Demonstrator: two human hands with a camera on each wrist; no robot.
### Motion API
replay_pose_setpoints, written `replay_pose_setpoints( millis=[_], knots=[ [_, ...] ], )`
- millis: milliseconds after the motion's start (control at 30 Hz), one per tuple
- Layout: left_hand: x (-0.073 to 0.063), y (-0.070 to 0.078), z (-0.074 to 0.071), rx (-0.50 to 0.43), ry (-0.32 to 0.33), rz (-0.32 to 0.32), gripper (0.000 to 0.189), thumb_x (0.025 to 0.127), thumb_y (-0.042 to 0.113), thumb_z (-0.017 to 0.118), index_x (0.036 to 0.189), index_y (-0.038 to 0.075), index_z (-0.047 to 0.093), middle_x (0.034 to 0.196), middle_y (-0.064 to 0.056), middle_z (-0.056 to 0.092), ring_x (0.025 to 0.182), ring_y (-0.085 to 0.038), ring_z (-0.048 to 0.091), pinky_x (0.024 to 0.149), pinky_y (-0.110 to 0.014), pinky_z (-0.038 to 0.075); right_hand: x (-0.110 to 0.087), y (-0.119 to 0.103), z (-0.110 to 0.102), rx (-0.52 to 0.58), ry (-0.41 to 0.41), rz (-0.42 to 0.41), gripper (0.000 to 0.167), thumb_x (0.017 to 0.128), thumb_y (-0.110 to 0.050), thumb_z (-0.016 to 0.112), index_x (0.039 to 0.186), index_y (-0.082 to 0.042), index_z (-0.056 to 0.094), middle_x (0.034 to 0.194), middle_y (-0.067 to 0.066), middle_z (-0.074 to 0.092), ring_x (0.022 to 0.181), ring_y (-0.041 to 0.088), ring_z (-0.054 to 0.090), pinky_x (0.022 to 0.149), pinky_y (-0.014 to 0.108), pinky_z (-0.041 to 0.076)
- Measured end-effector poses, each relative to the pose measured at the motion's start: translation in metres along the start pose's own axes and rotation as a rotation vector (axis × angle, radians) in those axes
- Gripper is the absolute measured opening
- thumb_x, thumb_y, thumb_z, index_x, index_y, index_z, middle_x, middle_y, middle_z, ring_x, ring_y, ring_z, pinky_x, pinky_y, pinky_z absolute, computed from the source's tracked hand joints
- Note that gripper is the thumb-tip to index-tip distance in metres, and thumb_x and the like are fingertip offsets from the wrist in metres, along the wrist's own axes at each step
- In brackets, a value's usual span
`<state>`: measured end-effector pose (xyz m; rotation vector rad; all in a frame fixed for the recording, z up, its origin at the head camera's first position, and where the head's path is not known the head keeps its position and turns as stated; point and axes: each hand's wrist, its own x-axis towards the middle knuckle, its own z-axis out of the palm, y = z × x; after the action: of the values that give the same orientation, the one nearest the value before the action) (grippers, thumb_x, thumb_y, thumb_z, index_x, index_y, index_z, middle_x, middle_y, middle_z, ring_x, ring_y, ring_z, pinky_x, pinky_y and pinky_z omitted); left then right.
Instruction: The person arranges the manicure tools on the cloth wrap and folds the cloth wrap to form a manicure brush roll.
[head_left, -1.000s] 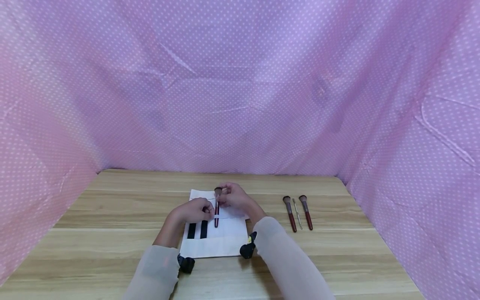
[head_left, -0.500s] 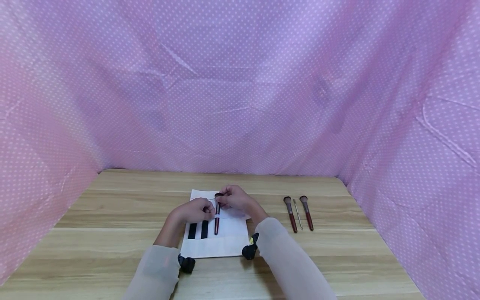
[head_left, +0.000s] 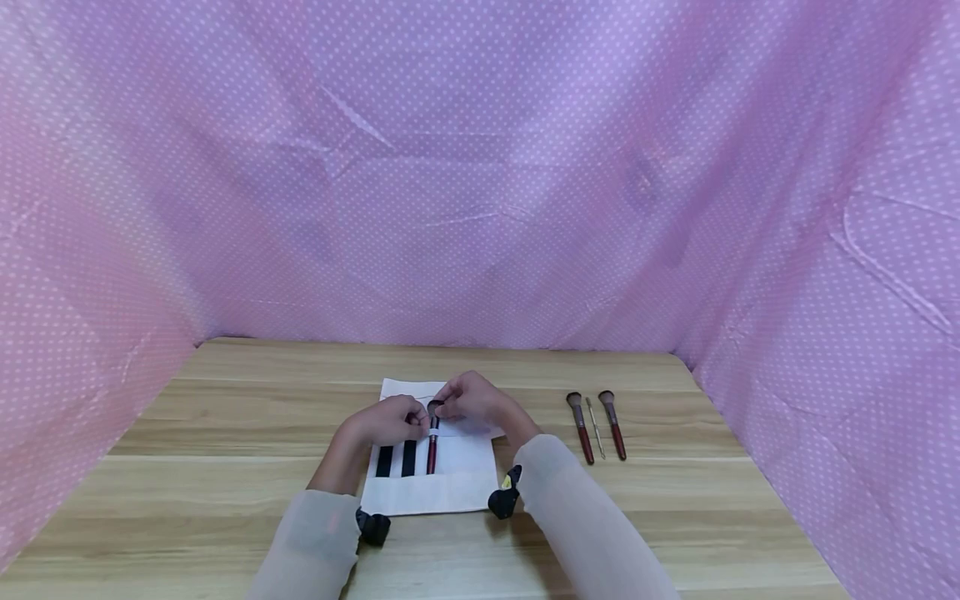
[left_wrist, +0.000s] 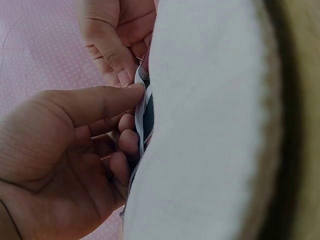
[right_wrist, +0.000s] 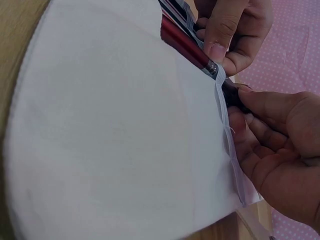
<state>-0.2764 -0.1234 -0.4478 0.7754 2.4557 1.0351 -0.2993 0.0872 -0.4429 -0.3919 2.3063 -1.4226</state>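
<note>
A white fabric brush roll point(head_left: 467, 458) lies unfolded on the table, with a front pocket and a white elastic band point(right_wrist: 223, 107) across it. A makeup brush point(head_left: 431, 454) with a dark red handle passes under the elastic, bristles away from me, its handle end at the pocket's edge. My right hand point(head_left: 474, 398) pinches this brush near its dark head, which the fingers partly cover. Just to the left, my left hand point(head_left: 390, 419) pinches the elastic band between thumb and fingers, as the left wrist view shows. Two black strips point(head_left: 408, 458) sit on the roll below the left hand.
On the wooden table point(head_left: 712, 500), to the right, lie two more red-handled makeup brushes point(head_left: 580, 429) with a thin metal tool point(head_left: 595, 427) between them. Pink dotted cloth point(head_left: 480, 208) hangs behind and at both sides.
My right hand has drawn the brush toward me through the elastic, so its handle end now reaches the pocket's edge. The left hand has stayed in place.
</note>
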Motion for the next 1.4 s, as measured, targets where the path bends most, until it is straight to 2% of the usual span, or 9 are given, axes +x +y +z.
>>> replay_pose_setpoints(
  millis=[100,367,667,900,1133,1400],
  knots=[
    [-0.001,0.001,0.001,0.005,-0.001,0.007,0.010,0.094,0.001,0.066,0.087,0.008,0.068,0.077,0.002,0.057,0.074,-0.015,0.051,0.072,-0.032,0.041,-0.001,0.000,-0.001,-0.024,-0.011,0.004,0.013,0.091,0.001,0.073,0.104,-0.003,0.076,0.092,0.004,0.074,0.082,0.014,0.067,0.076,0.026,0.053],
    [-0.003,0.004,0.004,-0.015,0.006,-0.029,0.009,0.095,0.002,0.066,0.088,0.008,0.069,0.080,0.001,0.059,0.076,-0.016,0.052,0.072,-0.033,0.042,-0.004,0.002,0.002,-0.037,-0.018,-0.009,0.014,0.090,0.001,0.075,0.104,-0.003,0.076,0.092,0.004,0.075,0.083,0.013,0.067,0.074,0.027,0.055],
    [-0.002,0.004,0.003,-0.012,-0.005,-0.024,0.008,0.094,0.003,0.067,0.089,0.007,0.070,0.078,0.001,0.058,0.073,-0.015,0.051,0.070,-0.032,0.042,-0.006,0.001,-0.006,-0.124,0.069,-0.050,0.012,0.095,-0.009,0.072,0.106,-0.006,0.075,0.094,0.000,0.073,0.085,0.015,0.065,0.074,0.028,0.052],
    [-0.001,0.004,0.003,-0.005,0.003,-0.058,0.010,0.095,0.004,0.067,0.087,0.009,0.070,0.077,0.001,0.058,0.073,-0.015,0.051,0.069,-0.031,0.042,-0.020,0.000,-0.037,-0.094,0.113,-0.062,0.023,0.098,-0.014,0.069,0.118,-0.001,0.070,0.101,0.004,0.070,0.091,0.017,0.066,0.085,0.039,0.056],
    [0.000,0.003,0.004,-0.018,0.012,-0.072,0.011,0.095,0.004,0.067,0.087,0.010,0.070,0.079,0.001,0.059,0.075,-0.016,0.052,0.070,-0.032,0.043,-0.048,0.006,-0.078,-0.003,0.156,-0.081,0.027,0.100,-0.013,0.067,0.121,0.003,0.066,0.110,0.019,0.068,0.108,0.042,0.066,0.095,0.050,0.054],
    [0.000,0.001,0.004,-0.017,0.019,-0.075,0.011,0.095,0.003,0.067,0.086,0.010,0.070,0.079,0.000,0.059,0.076,-0.017,0.052,0.070,-0.032,0.043,-0.080,0.023,-0.119,-0.026,0.197,-0.085,0.029,0.102,-0.013,0.063,0.124,0.005,0.063,0.121,0.031,0.064,0.111,0.050,0.062,0.095,0.057,0.051]
  ],
)
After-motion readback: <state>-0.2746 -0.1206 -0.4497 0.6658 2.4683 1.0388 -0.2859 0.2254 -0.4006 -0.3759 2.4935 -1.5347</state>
